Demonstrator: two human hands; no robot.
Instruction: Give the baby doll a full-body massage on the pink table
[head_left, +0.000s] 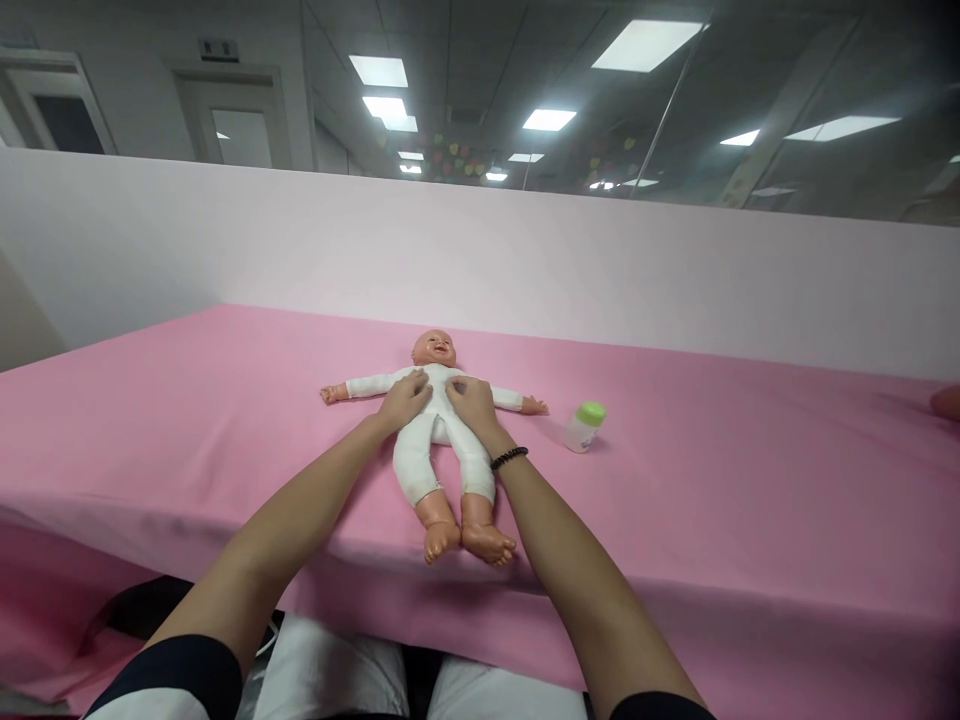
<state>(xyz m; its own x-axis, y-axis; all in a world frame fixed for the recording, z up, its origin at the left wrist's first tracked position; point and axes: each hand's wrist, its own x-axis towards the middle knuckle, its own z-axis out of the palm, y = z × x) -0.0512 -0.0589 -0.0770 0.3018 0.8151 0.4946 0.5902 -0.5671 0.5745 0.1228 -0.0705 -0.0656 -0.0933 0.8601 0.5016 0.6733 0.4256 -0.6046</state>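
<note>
A baby doll (441, 435) with a white cloth body lies on its back on the pink-covered table, arms spread and feet toward me. My left hand (406, 400) is on one side of its torso, fingers bent against the white cloth. On the other side of the torso is my right hand (472, 402), its fingers curled in and closed on the doll; a dark beaded bracelet (510, 457) circles that wrist. Exactly how the fingertips press on the cloth is too small to make out. The doll's head, forearms and lower legs are uncovered.
A small clear bottle with a green lid (590, 415) stands right of the doll's hand. The pink cloth (720, 500) hangs over the table's front edge. A white partition (525, 265) rises behind the table. Part of something skin-toned (946, 402) shows at the far right.
</note>
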